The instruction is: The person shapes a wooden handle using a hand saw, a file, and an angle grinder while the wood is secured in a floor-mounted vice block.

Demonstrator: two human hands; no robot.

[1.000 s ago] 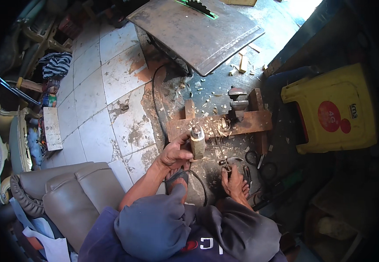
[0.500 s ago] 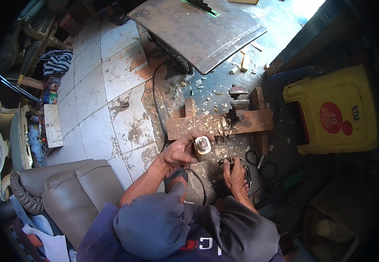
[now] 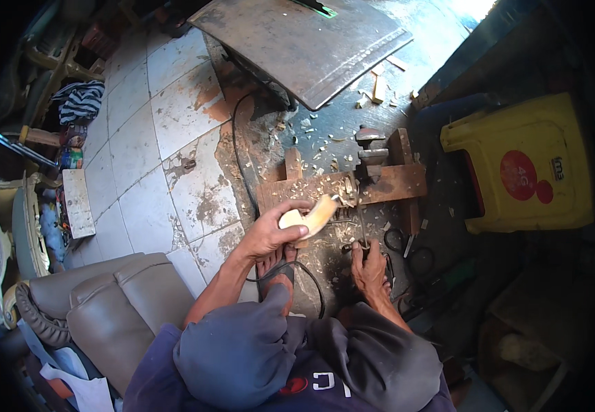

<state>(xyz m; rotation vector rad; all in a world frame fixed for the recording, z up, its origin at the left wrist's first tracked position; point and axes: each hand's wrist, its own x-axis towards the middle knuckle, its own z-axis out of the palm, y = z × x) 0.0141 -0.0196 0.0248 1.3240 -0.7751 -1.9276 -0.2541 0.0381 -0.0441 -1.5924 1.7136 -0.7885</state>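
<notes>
A pale curved piece of wood point(image 3: 317, 215) is held by my left hand point(image 3: 270, 237), thumb on its near side and fingers round its back. One of its ends points up and right over the low wooden bench point(image 3: 284, 189). My right hand point(image 3: 370, 269) is closed at the near end of a thin metal rod point(image 3: 361, 225), by a small crossbar. That rod runs away from me toward the metal vise point(image 3: 373, 154) fixed on the bench. The lower fingers of the right hand are hidden.
Wood chips litter the bench and floor. Beyond stands a metal-topped saw table point(image 3: 304, 51). To the right lies a yellow plastic stool point(image 3: 524, 165); scissors point(image 3: 407, 248) are near my right hand. A black cable point(image 3: 239, 147) curves past my foot. At left is a brown padded seat point(image 3: 129, 295).
My left hand has turned the wood piece from end-on to side-on, showing its curve, and shifted slightly left. My right hand stays at the rod's near end.
</notes>
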